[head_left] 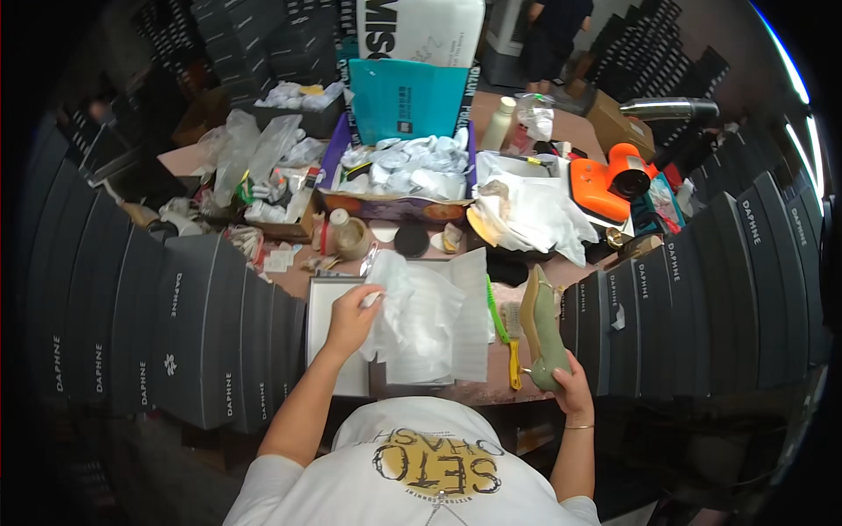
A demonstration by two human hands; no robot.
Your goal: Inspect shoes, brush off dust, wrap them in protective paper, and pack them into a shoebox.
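My left hand (352,316) is closed, its fingers pinching the edge of a white sheet of tissue paper (419,307). The crumpled sheet spreads over an open shoebox (338,373), hiding most of its inside. A white foam sheet (474,307) stands along the paper's right side. Off to the right, my right hand (572,386) grips a green shoe (549,346) by one end. The shoe is tilted upright, its tan sole facing left. Between box and shoe lie a green-and-yellow handled brush (503,324) and a pale bristled piece beside it.
Dark shoeboxes are stacked along the left (202,324) and right (702,289). Behind the open box sit a glass jar (353,238), a round black lid (410,239) and a purple carton (329,167) of crumpled paper. An orange tool (605,186) lies back right. A person (557,39) stands beyond.
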